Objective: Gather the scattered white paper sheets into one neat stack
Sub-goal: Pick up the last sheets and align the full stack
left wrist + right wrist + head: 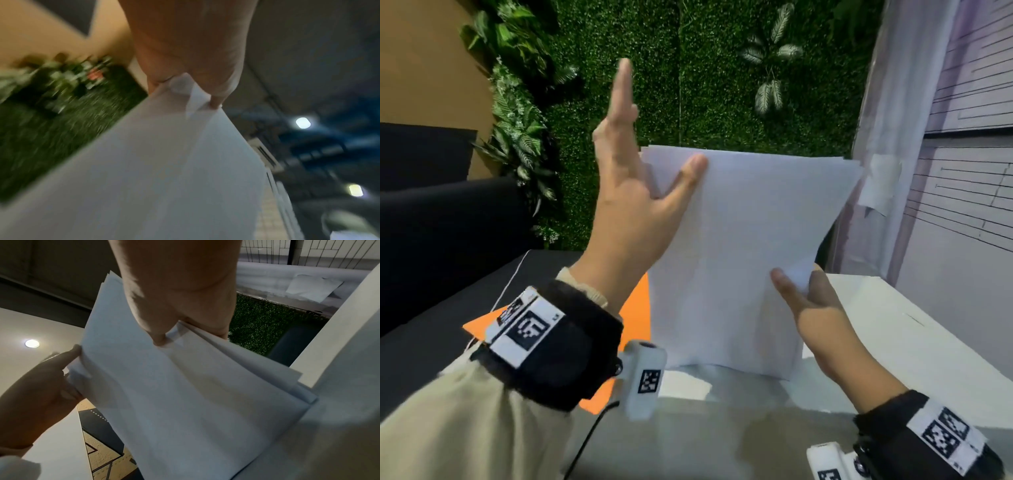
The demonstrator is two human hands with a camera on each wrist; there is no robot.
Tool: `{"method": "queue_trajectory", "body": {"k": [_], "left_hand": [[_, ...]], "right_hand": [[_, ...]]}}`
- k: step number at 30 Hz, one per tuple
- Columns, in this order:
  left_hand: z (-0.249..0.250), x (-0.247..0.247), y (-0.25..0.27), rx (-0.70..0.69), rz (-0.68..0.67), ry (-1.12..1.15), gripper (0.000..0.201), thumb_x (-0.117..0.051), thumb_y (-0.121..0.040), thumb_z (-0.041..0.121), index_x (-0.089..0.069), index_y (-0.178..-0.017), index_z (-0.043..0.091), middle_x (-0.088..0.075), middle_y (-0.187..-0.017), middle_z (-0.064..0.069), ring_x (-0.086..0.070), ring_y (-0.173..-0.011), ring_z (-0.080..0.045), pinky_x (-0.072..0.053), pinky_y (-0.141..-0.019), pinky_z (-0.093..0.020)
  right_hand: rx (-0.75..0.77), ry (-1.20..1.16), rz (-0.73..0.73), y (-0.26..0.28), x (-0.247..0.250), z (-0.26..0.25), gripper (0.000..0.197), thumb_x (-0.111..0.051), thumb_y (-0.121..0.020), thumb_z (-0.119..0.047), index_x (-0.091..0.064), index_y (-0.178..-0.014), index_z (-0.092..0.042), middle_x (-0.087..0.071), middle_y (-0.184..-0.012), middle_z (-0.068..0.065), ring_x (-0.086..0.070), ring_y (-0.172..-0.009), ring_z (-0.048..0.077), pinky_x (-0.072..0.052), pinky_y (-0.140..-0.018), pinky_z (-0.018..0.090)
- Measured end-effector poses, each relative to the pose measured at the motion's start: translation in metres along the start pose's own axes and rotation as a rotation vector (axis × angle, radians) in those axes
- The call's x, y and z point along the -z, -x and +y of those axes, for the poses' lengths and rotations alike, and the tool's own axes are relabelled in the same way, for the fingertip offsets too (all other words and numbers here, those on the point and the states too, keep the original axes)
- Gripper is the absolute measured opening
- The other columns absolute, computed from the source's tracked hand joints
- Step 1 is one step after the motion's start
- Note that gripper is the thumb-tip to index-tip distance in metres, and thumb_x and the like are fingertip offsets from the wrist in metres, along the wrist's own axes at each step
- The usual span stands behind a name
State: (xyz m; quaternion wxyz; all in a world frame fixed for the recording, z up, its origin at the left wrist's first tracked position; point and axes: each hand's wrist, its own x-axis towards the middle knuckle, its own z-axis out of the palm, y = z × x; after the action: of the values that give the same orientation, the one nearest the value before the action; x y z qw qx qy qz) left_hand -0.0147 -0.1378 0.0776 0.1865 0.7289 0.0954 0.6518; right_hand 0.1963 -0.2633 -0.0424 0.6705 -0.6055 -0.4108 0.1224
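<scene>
A stack of white paper sheets (739, 240) stands upright with its bottom edge on the white table (893, 325). Its top edges are slightly uneven. My left hand (640, 192) holds the upper left edge, thumb on the front face and index finger pointing straight up. The left wrist view shows the sheets (164, 162) caught between thumb and fingers. My right hand (808, 305) pinches the lower right edge, thumb in front and fingers behind. In the right wrist view the sheets (185, 386) fan apart a little at that pinch.
An orange sheet (633, 301) lies flat under my left forearm, partly on a dark surface (431, 342). A thin cable (585, 442) runs across the table's near edge. A green plant wall (688, 85) rises behind the table, and a pale wall (962, 171) stands at right.
</scene>
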Motion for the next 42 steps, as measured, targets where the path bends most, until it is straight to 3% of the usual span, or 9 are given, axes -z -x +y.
{"method": "queue_trajectory", "body": {"k": [2, 5, 12, 17, 19, 22, 27, 36, 42], "left_hand": [[0.002, 0.001, -0.005, -0.123, -0.08, -0.2, 0.082, -0.076, -0.102, 0.019, -0.03, -0.17, 0.023, -0.033, -0.159, -0.012, -0.037, -0.136, -0.002, -0.024, -0.112, 0.002], [-0.006, 0.001, -0.001, -0.049, -0.156, -0.333, 0.049, -0.075, -0.103, 0.028, -0.061, -0.15, 0.027, -0.035, -0.16, -0.012, -0.044, -0.129, -0.01, -0.032, -0.105, -0.004], [-0.018, 0.006, -0.001, 0.023, -0.251, -0.365, 0.066, -0.076, -0.099, 0.047, -0.052, -0.159, 0.036, -0.027, -0.167, -0.007, -0.031, -0.125, 0.002, -0.015, -0.098, 0.013], [-0.033, 0.006, 0.007, 0.172, -0.132, -0.118, 0.079, -0.08, -0.098, 0.04, -0.034, -0.162, 0.037, -0.039, -0.159, 0.005, -0.045, -0.144, -0.006, -0.035, -0.122, -0.022], [-0.04, -0.001, 0.02, 0.407, -0.119, 0.167, 0.087, -0.084, -0.096, 0.038, -0.028, -0.162, 0.032, -0.052, -0.158, 0.006, -0.06, -0.139, -0.01, -0.054, -0.113, -0.035], [-0.054, -0.012, 0.051, 0.677, -0.193, 0.39, 0.063, -0.083, -0.094, 0.031, -0.053, -0.148, 0.02, -0.075, -0.138, 0.004, -0.075, -0.124, -0.017, -0.065, -0.095, -0.034], [-0.069, -0.019, 0.082, 0.755, -0.222, 0.444, 0.034, -0.082, -0.096, 0.019, -0.073, -0.129, 0.024, -0.084, -0.122, 0.006, -0.08, -0.114, -0.02, -0.063, -0.096, -0.042], [-0.075, -0.025, 0.119, 0.938, -0.311, 0.634, 0.044, -0.08, -0.096, 0.022, -0.072, -0.138, 0.017, -0.08, -0.132, -0.007, -0.077, -0.121, -0.032, -0.058, -0.105, -0.052], [-0.097, -0.021, 0.143, 0.945, -0.384, 0.367, 0.046, -0.094, -0.083, 0.037, -0.078, -0.124, 0.023, -0.085, -0.117, 0.004, -0.082, -0.108, -0.022, -0.062, -0.102, -0.056]], "right_hand": [[-0.011, -0.022, -0.006, 0.003, -0.001, -0.002, 0.026, -0.066, -0.098, -0.046, -0.059, -0.121, -0.039, -0.075, -0.116, -0.017, -0.072, -0.099, -0.003, -0.057, -0.084, 0.023], [-0.016, -0.038, -0.025, 0.003, -0.001, -0.006, 0.025, -0.065, -0.099, -0.044, -0.06, -0.122, -0.038, -0.076, -0.117, -0.016, -0.073, -0.099, -0.003, -0.057, -0.084, 0.022], [0.007, -0.076, -0.045, 0.002, 0.002, -0.012, 0.045, -0.074, -0.085, -0.05, -0.064, -0.126, -0.035, -0.079, -0.109, -0.018, -0.077, -0.095, 0.002, -0.06, -0.072, 0.019], [0.01, -0.044, -0.006, 0.001, -0.002, -0.01, 0.027, -0.069, -0.092, -0.05, -0.058, -0.115, -0.043, -0.076, -0.109, -0.017, -0.074, -0.096, 0.002, -0.059, -0.073, 0.018], [0.013, -0.032, 0.004, 0.0, -0.002, -0.009, 0.023, -0.068, -0.095, -0.048, -0.055, -0.113, -0.044, -0.072, -0.113, -0.018, -0.072, -0.098, 0.001, -0.057, -0.079, 0.021], [0.012, 0.011, -0.008, 0.0, -0.003, -0.009, 0.036, -0.068, -0.096, -0.049, -0.051, -0.127, -0.038, -0.068, -0.117, -0.019, -0.07, -0.102, 0.0, -0.057, -0.088, 0.028], [0.038, 0.119, -0.074, 0.004, 0.001, -0.007, 0.053, -0.073, -0.09, -0.052, -0.052, -0.136, -0.035, -0.07, -0.121, -0.018, -0.07, -0.106, 0.006, -0.058, -0.086, 0.025], [0.016, 0.079, 0.023, 0.012, -0.011, 0.036, 0.032, -0.083, -0.089, -0.036, -0.066, -0.116, -0.032, -0.077, -0.101, -0.024, -0.074, -0.093, -0.001, -0.059, -0.075, 0.015], [-0.104, 0.085, -0.122, 0.021, -0.01, 0.064, 0.02, -0.084, -0.089, -0.02, -0.071, -0.097, -0.032, -0.077, -0.086, -0.032, -0.074, -0.083, -0.01, -0.056, -0.072, 0.008]]}}
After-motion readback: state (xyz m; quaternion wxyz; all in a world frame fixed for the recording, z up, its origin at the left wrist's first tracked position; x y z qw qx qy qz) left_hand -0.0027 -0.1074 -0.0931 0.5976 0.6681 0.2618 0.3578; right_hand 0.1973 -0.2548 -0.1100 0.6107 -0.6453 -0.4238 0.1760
